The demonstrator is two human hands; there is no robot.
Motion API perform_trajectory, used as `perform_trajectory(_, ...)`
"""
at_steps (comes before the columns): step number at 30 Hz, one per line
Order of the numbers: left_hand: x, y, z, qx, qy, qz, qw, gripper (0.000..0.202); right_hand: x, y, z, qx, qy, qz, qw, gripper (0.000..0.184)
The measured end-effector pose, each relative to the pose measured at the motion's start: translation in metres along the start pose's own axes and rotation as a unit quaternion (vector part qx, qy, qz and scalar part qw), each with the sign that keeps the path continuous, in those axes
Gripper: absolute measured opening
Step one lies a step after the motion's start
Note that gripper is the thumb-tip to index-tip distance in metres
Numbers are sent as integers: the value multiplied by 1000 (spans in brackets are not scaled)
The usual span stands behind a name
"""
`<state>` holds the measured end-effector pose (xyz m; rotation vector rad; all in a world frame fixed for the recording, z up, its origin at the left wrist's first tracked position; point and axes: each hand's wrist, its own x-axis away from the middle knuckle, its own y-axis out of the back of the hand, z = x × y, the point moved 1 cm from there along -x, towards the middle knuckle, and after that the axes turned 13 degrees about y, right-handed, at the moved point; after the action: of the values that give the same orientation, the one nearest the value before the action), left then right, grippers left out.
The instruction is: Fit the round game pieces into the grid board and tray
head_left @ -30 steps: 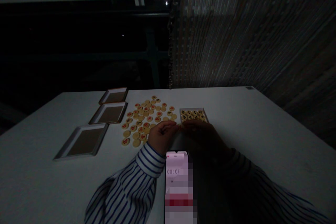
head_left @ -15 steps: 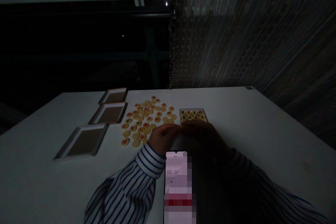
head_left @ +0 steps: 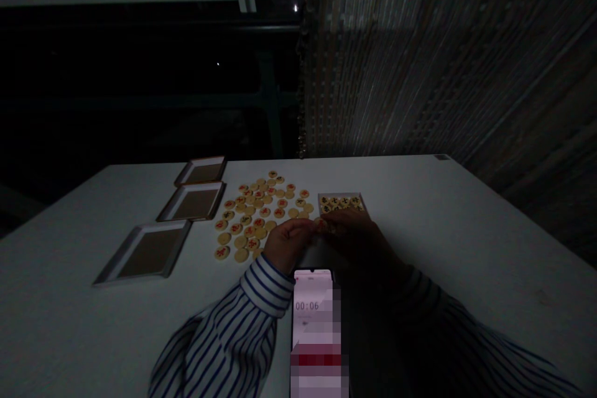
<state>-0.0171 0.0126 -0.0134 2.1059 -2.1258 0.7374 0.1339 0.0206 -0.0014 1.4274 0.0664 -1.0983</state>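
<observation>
A round Chinese chess piece (head_left: 319, 224) with a reddish mark is pinched between the fingertips of my left hand (head_left: 290, 241) and my right hand (head_left: 357, 239). Both hands meet just in front of a small white box (head_left: 362, 197), which holds rows of pieces with black characters. My right hand covers the near part of that box and is dark in shadow. To the left of my hands, many loose chess pieces (head_left: 265, 211) lie spread on the white table (head_left: 410, 180), some showing red or black characters, others plain side up.
At the left stand three shallow open boxes or lids: a near one (head_left: 173, 249), a middle one (head_left: 215, 199) and a far one (head_left: 219, 168). A lit phone (head_left: 308, 323) showing a timer lies below my hands. A string curtain (head_left: 396, 74) hangs behind the table.
The piece between my fingertips now shows its reddish face, where before it was barely visible. My right hand has shifted slightly; the loose pieces stay put.
</observation>
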Motion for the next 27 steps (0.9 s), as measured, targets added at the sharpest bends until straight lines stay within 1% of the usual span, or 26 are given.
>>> perform_trajectory(2, 1, -1, 0, 7, 5, 0, 1000, 35, 1, -2, -4, 12, 11, 25, 1000, 27)
perform_trajectory(4, 1, -1, 0, 3, 5, -1, 1000, 36, 2, -4, -8, 24, 20, 36, 999, 28)
perform_trajectory(8, -1, 2, 0, -35, -14, -1, 999, 33, 1, -5, -11, 34, 44, 29, 998, 29)
perform_trajectory(11, -2, 4, 0, -55, -30, -5, 998, 30, -1, -2, -13, 55, 39, 46, 997, 28)
perform_trajectory(16, -9, 9, 7, -45, -45, -16, 998, 26, -1, 8, -18, 80, 17, 58, 995, 26)
perform_trajectory(20, -13, 13, 13, -131, -87, -33, 987, 23, 5, 8, -27, 90, 7, 62, 994, 26)
perform_trajectory(24, -10, 13, 13, -219, -125, -52, 966, 22, 13, -2, -41, 87, 1, 75, 993, 25)
perform_trajectory(27, -8, 11, 13, -252, -143, -70, 954, 21, 15, -9, -53, 92, -1, 94, 991, 23)
